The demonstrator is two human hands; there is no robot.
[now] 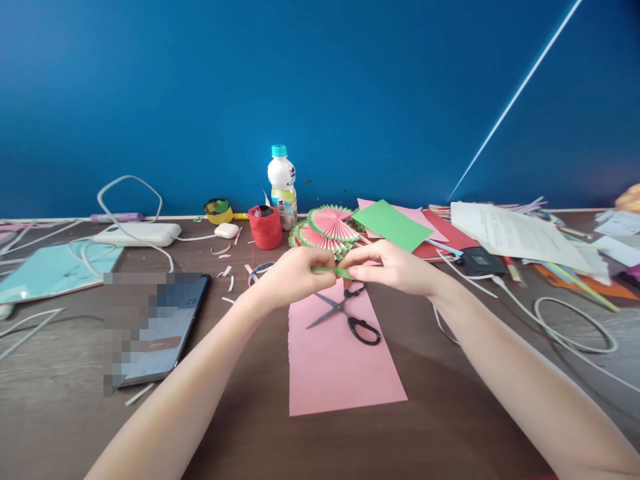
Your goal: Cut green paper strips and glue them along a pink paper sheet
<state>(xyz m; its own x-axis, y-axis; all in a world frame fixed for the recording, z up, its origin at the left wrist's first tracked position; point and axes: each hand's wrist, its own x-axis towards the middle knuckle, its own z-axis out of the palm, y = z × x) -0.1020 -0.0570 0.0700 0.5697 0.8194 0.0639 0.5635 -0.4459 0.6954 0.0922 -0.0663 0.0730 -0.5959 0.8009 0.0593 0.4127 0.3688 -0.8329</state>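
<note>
My left hand [303,275] and my right hand [390,267] meet at the centre, both closed on a narrow green paper strip [344,273]. The strip is held level between the fingertips. Below them lies a pink paper sheet [345,373] with a ragged left edge. Scissors [341,308] with black handles rest on the sheet, blades spread. Just behind my hands are pink pleated paper fans [333,223] with green edges. A green paper sheet [393,225] lies behind my right hand, over pink and red paper.
A bottle [283,190] and a red tape roll [265,227] stand near the blue wall. At left are a phone [167,333], a white power bank [137,234] and a light-blue folder [60,270]. Cables, a black device [481,262] and printed paper [515,233] occupy the right side.
</note>
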